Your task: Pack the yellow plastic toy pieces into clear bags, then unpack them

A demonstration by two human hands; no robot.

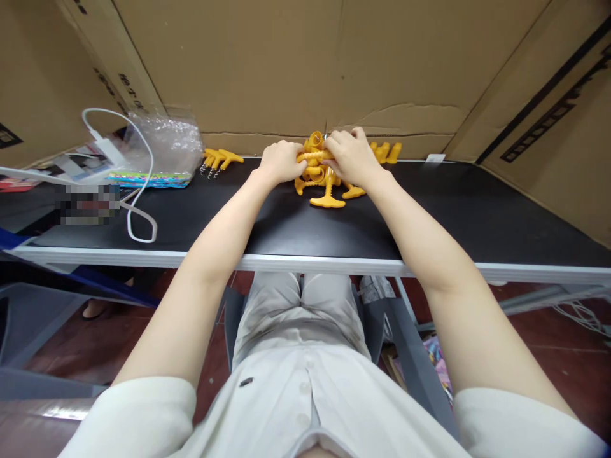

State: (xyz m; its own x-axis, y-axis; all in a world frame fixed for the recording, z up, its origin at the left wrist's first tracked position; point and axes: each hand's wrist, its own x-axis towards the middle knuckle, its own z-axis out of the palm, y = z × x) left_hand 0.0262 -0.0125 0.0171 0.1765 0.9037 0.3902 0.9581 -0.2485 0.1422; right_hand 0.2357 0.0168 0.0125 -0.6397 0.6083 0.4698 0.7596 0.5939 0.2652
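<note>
My left hand (282,160) and my right hand (352,156) are close together at the back of the table, both closed on a yellow corkscrew (315,155) with a ribbed, twisted cover. Its ends are hidden in my fingers. Below and behind it is a pile of yellow corkscrews (327,201), some with T-shaped handles facing me. Left of my left hand lie several corkscrews (224,157) with bare metal spirals. Just right of my right hand stand several yellow hollow-looking pieces (394,152).
Cardboard walls (286,70) enclose the back and sides of the black table (477,216). At the left are a clear plastic bag (165,143), a white cable (151,165) and a blurred-out item (88,205). A small white tag (435,158) lies at the back right.
</note>
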